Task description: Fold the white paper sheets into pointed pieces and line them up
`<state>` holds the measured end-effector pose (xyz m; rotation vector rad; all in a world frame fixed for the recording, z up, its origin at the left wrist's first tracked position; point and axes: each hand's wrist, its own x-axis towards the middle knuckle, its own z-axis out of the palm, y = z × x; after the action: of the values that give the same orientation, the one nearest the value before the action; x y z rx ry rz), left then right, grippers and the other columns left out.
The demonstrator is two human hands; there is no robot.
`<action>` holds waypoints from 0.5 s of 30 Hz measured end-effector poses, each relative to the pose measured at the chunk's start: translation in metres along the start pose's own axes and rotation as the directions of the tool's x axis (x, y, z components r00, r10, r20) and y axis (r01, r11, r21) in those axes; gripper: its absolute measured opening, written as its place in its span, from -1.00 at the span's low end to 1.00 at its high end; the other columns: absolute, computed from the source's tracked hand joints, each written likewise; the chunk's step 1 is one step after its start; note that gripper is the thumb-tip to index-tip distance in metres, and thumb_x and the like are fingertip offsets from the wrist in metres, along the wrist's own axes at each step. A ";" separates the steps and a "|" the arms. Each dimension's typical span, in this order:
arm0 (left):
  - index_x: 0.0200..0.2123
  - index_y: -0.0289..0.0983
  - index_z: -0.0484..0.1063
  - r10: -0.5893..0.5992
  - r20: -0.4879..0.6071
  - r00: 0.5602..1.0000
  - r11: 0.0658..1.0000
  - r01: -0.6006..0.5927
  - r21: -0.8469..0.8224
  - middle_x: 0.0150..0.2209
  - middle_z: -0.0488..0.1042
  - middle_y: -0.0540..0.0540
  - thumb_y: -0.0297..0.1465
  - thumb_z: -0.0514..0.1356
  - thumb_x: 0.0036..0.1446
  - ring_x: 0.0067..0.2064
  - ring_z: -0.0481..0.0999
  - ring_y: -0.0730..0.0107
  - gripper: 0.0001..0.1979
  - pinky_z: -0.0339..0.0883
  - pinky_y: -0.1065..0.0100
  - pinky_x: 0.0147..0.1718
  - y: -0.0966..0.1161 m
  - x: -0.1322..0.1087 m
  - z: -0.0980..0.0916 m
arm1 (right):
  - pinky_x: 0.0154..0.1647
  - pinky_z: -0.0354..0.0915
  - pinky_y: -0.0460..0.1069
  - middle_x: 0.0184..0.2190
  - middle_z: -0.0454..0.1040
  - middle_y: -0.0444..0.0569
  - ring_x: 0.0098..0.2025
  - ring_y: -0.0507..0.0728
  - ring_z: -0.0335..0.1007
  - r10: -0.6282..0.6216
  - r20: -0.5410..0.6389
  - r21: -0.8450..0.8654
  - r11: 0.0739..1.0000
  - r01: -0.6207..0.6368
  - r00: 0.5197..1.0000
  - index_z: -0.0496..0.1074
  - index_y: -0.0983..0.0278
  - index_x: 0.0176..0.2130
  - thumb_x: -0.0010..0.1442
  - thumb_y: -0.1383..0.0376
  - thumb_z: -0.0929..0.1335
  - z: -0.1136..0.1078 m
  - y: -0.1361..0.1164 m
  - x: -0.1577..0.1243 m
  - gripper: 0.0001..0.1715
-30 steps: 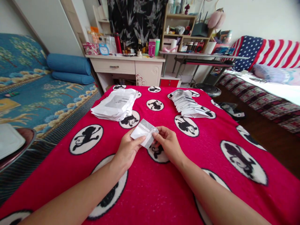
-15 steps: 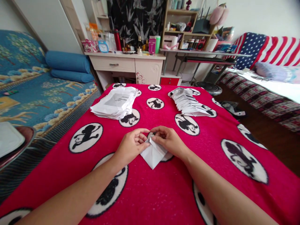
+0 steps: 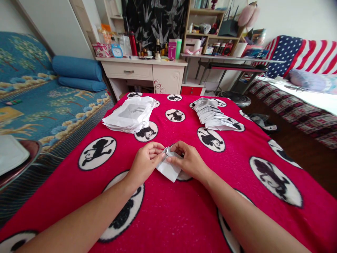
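Note:
A small folded sheet of paper [image 3: 170, 170], white with grey print near its top, is pinched between my two hands just over the red cloth. My left hand [image 3: 148, 159] grips its upper left edge between thumb and fingers. On the other side my right hand [image 3: 190, 160] has its thumb on the front of the paper and its fingers curled behind. One corner of the paper points down toward me. The fingers hide part of its upper folds.
A stack of printed sheets [image 3: 130, 114] lies at the far left of the red cloth [image 3: 168, 218] with monkey patterns. At the far right, a fanned row of folded papers [image 3: 212, 114] rests on it. Behind stands a white desk [image 3: 168, 75] crowded with bottles and boxes.
The folded paper has turned and its lower corner has shifted up a little, now looking narrower. Both hands keep hold of it. The two paper piles stay in place.

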<state>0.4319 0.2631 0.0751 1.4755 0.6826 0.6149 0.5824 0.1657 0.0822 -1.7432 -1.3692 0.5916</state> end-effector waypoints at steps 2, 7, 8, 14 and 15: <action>-0.24 -0.31 0.37 -0.013 0.005 1.000 0.999 0.013 -0.035 -0.40 0.55 -0.05 -0.35 0.32 -0.01 -0.40 0.54 0.44 -0.72 0.36 0.49 -0.42 0.001 -0.001 0.000 | -0.43 0.12 -0.09 -0.40 0.45 -0.13 -0.41 0.03 0.29 0.016 -0.033 -0.095 0.995 -0.019 0.999 0.35 0.25 -0.23 -0.01 0.11 0.46 0.001 -0.004 -0.002 -0.60; -0.25 -0.30 0.36 0.008 0.022 1.000 0.998 -0.007 -0.065 -0.39 0.58 -0.06 -0.32 0.30 0.02 -0.37 0.55 0.44 -0.74 0.35 0.51 -0.39 0.002 -0.004 0.001 | -0.39 0.13 -0.08 -0.40 0.44 -0.12 -0.39 0.05 0.31 0.020 -0.102 -0.110 0.993 -0.031 0.995 0.31 0.24 -0.26 0.08 0.18 0.40 0.003 -0.005 -0.001 -0.73; -0.25 -0.30 0.36 0.015 0.028 0.999 0.998 -0.013 -0.062 -0.38 0.58 -0.06 -0.32 0.30 0.03 -0.37 0.56 0.43 -0.74 0.35 0.50 -0.39 0.002 -0.004 0.001 | -0.39 0.14 -0.08 -0.41 0.44 -0.11 -0.39 0.04 0.32 0.008 -0.104 -0.081 0.997 -0.016 0.995 0.30 0.24 -0.27 0.11 0.18 0.37 0.004 -0.003 -0.001 -0.77; -0.26 -0.30 0.39 0.067 0.006 0.998 0.998 -0.067 0.003 -0.35 0.57 -0.08 -0.33 0.28 0.05 -0.31 0.56 0.40 -0.79 0.36 0.47 -0.35 0.000 -0.001 0.002 | -0.46 0.13 -0.10 -0.49 0.38 -0.14 -0.46 0.02 0.28 0.016 -0.098 0.122 0.993 -0.004 0.995 0.31 0.25 -0.34 0.20 0.24 0.29 0.005 0.006 0.000 -0.88; -0.27 -0.30 0.40 0.075 -0.004 0.997 0.997 -0.075 0.014 -0.34 0.56 -0.08 -0.34 0.28 0.05 -0.30 0.56 0.39 -0.80 0.36 0.47 -0.35 0.000 0.000 0.002 | -0.47 0.12 -0.10 -0.51 0.37 -0.15 -0.47 0.02 0.27 0.031 -0.095 0.160 0.987 -0.015 0.995 0.31 0.25 -0.34 0.20 0.24 0.29 0.005 0.006 0.000 -0.88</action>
<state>0.4331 0.2616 0.0748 1.5179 0.6384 0.6731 0.5816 0.1671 0.0744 -1.6396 -1.2034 0.6041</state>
